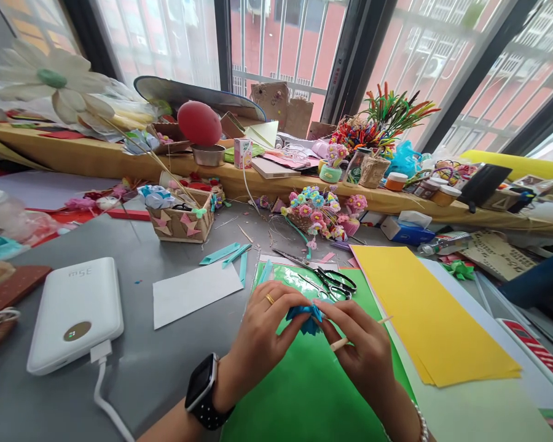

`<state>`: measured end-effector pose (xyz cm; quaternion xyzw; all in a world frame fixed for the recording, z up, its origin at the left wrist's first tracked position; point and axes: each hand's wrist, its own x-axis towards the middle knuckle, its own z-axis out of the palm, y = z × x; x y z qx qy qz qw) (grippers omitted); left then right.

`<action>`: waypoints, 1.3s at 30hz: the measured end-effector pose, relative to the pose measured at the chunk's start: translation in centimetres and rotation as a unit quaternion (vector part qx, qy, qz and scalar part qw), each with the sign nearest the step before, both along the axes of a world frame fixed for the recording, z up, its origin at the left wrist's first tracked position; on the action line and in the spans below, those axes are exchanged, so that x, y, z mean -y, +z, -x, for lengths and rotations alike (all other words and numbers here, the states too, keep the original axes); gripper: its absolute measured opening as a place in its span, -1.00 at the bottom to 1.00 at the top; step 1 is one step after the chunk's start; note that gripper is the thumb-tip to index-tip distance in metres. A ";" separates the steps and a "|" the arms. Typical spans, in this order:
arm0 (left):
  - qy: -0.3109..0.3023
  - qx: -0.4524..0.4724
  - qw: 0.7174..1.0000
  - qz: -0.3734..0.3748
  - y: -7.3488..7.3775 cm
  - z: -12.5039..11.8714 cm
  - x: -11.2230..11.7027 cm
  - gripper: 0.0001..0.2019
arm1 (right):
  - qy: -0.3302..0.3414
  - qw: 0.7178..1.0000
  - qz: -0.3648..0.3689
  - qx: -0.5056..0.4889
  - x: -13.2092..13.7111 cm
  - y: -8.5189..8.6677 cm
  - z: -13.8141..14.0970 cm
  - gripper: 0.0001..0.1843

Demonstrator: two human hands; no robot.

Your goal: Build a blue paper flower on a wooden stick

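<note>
Between my two hands, over a green sheet (299, 374), is a small piece of blue folded paper (310, 324) with pointed, petal-like edges. My left hand (267, 325), wearing a ring and a watch, pinches it from the left with thumb and forefinger. From the other side, the fingertips of my right hand (362, 337) are closed on its edge. A thin wooden stick (340, 345) is tucked among the right hand's fingers, its tip sticking out past the knuckles. Just beyond the hands lie black-handled scissors (338, 283). Pale blue paper strips (220, 253) rest farther left.
A white power bank (80, 307) with a cable stands left of a white paper card (196, 294). Yellow paper sheets (433, 319) lie at the right. Toward the back are a decorated box (179, 222), a bunch of small craft flowers (316, 212) and a cluttered ledge (276, 182).
</note>
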<state>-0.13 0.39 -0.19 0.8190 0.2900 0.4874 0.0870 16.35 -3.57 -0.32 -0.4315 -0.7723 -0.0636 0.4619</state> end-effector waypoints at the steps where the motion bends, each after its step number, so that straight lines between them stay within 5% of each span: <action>1: -0.003 -0.001 1.000 0.006 0.0 0.0 0.0 -0.90 | 0.001 1.000 0.002 0.002 0.0 0.0 0.0 -0.68; 9: -0.035 -0.013 0.999 0.034 0.3 0.1 -0.3 -0.91 | -0.006 1.000 -0.018 0.012 -0.1 0.1 0.0 -0.72; 14: -0.096 -0.043 0.987 0.120 0.6 0.7 -0.4 -0.90 | -0.020 1.000 -0.009 0.010 0.0 0.2 -0.1 -0.79; 25: -0.232 -0.085 0.927 0.281 2.4 2.0 -1.0 -0.91 | 0.063 0.990 0.128 -0.004 0.1 1.3 -0.3 -0.88; 30: -0.302 -0.021 0.867 0.396 2.4 1.9 -0.9 -0.93 | 0.106 0.978 0.173 -0.052 0.4 2.0 -0.3 -0.82; 34: -0.315 0.000 0.825 0.469 1.7 1.6 -1.1 -0.88 | 0.119 0.965 0.227 -0.062 0.3 2.0 -0.4 -0.82; 39: -0.309 0.010 0.809 0.500 1.2 1.3 -1.4 -0.83 | 0.109 0.957 0.265 -0.041 0.1 1.9 -0.5 -0.84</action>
